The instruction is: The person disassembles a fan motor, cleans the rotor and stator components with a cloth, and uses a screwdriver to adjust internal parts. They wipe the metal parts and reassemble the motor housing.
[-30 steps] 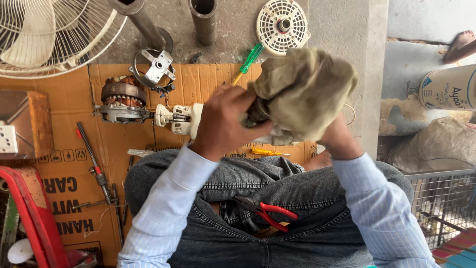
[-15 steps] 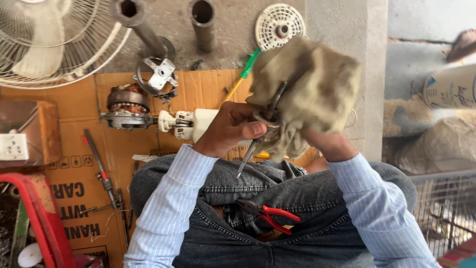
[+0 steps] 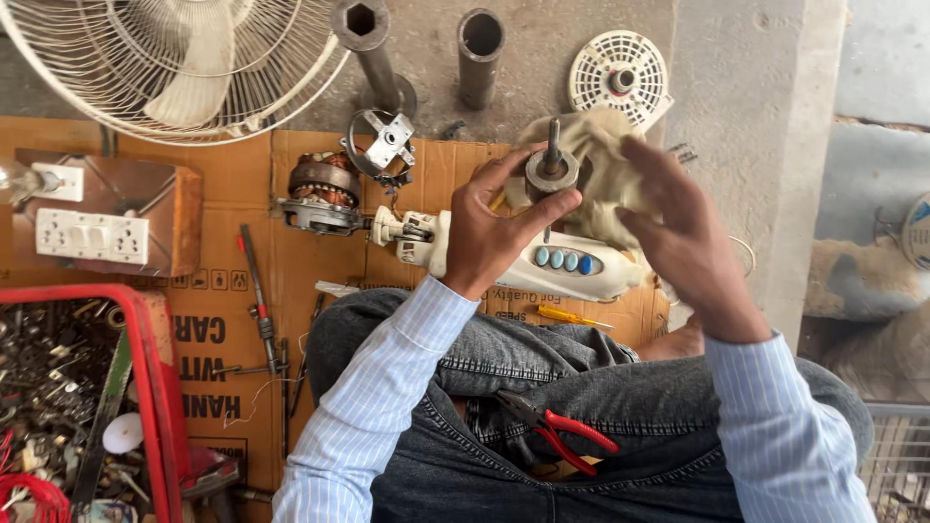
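Observation:
My left hand [image 3: 492, 229] grips a round metal rotor with a shaft [image 3: 550, 169], held upright in front of me. My right hand [image 3: 681, 232] holds a beige rag [image 3: 603, 169] against the far side of the rotor. Below the hands lies a white fan base with blue buttons [image 3: 572, 266] on flattened cardboard [image 3: 228, 281]. The fan's motor stator [image 3: 318, 194] sits left of it, joined to the base by a white neck. Red-handled pliers [image 3: 557, 431] rest on my lap.
A fan guard with blades [image 3: 184, 63] lies top left, two metal tubes [image 3: 426, 48] and a round white grille [image 3: 618, 68] at the top. A switch-and-socket board [image 3: 92, 228], screwdrivers [image 3: 257, 300] and a red crate of parts [image 3: 58, 407] are left. A concrete step [image 3: 756, 145] stands right.
The rag was wrapped over the rotor and lifted high; now it is pulled back and lower, leaving the rotor and shaft bare in my left hand. The view has shifted.

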